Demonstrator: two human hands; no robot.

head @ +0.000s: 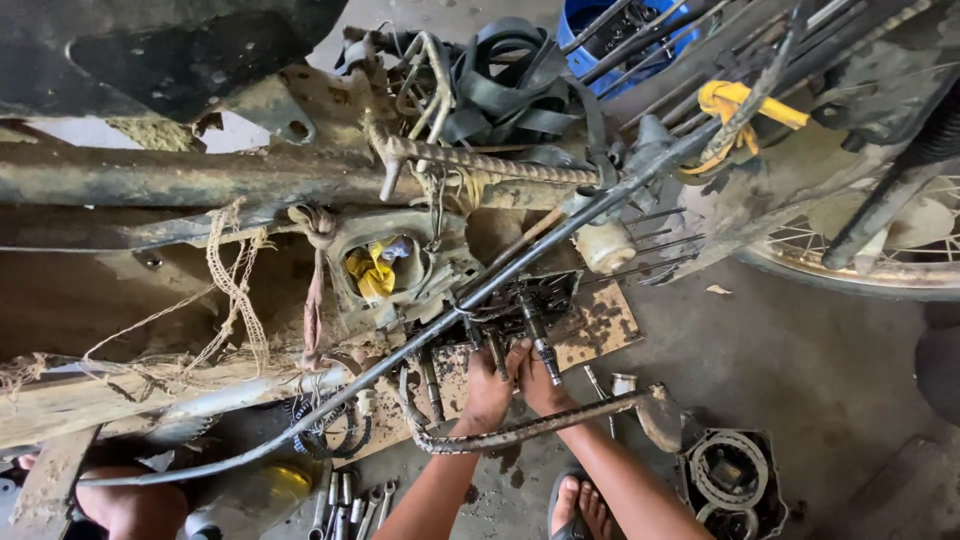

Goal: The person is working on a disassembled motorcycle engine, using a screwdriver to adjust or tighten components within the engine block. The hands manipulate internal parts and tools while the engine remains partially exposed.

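Observation:
I look down on a stripped, muddy motorcycle engine [420, 270] hanging in its frame. Both my hands reach up into the open gearbox [520, 305], where several dark steel shafts stick out. My left hand [487, 385] curls its fingers around one short gear shaft [497, 352]. Close beside it, touching it, my right hand [541, 385] grips a longer gear shaft [541, 340]. A bent, rusty kick lever [520, 432] crosses in front of both wrists, and a long dark rod [420, 340] runs diagonally above the hands.
A yellow rag [372, 270] plugs the cylinder opening. Several wrenches [350, 500] lie on the concrete floor, next to a round engine cover [735, 480]. Cardboard [605, 320] lies under the engine. A spoked wheel [880, 255] stands right, a blue bucket [600, 35] behind. My sandalled foot [580, 505] is below.

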